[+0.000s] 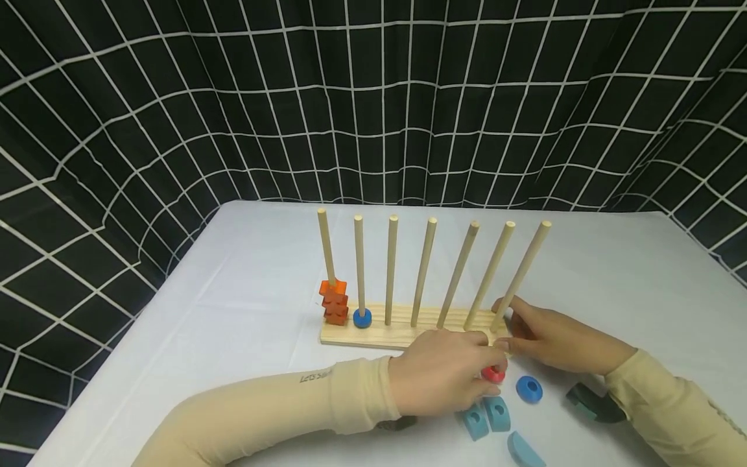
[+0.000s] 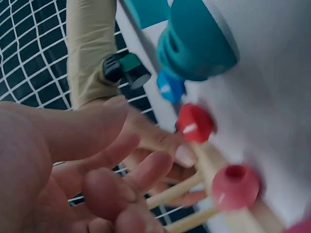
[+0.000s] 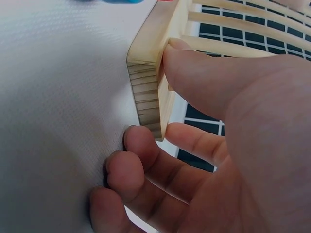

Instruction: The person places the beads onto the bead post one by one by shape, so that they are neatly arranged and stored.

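A wooden peg board (image 1: 373, 333) with a row of upright dowels stands on the table. My right hand (image 1: 560, 334) grips its right end, thumb on the upper face of the wood (image 3: 146, 97), fingers by the far edge. In front of the board is my left hand (image 1: 440, 373), fingers loosely bent, beside a red bead (image 1: 493, 374). The left wrist view shows nothing between those fingers; a red bead (image 2: 194, 124) and a pinkish-red bead (image 2: 235, 187) lie beyond them. Orange notched pieces (image 1: 335, 305) are stacked on the leftmost dowel, and a blue bead (image 1: 362, 318) sits on the second.
Nearer the front lie a loose blue bead (image 1: 529, 389), two teal rounded blocks with holes (image 1: 498, 414) and a light-blue half-round piece (image 1: 524, 450). A dark wrist device (image 1: 594, 403) is on the right forearm. A black gridded cloth (image 1: 385, 97) hangs behind the white table (image 1: 245, 279).
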Available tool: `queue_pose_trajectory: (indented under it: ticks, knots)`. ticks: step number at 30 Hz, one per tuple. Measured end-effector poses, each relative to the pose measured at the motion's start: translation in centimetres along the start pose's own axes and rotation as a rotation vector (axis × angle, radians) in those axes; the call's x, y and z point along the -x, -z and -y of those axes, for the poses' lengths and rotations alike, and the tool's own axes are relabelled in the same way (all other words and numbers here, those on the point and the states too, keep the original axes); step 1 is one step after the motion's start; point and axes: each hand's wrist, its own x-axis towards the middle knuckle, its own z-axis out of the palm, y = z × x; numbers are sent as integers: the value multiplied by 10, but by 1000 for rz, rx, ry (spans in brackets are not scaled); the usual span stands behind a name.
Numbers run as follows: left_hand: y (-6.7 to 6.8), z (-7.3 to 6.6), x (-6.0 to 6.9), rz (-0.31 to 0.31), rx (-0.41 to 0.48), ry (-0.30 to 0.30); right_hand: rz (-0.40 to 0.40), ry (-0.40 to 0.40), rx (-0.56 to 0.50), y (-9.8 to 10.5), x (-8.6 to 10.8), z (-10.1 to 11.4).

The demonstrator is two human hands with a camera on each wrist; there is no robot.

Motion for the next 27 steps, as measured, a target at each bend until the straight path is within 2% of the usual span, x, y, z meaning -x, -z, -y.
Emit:
queue_pose_trajectory:
  ticks: [3,10,14,19,27]
  knots:
    - [-8,0,-10,25,21,-12,2,14,1,0,0,-2]
    - [-21,2,-22,-1,-34,-28,-11,61,14,1,0,-6]
    - [-25,4,-24,7,-44,-14,0,34,13,1,-1,-6]
    - [-27,8,-25,-13,-39,0,4,21,3,0,-2,-6]
    - [-25,10,-23,-37,-75,-66,1,43,18,1,-1,-7]
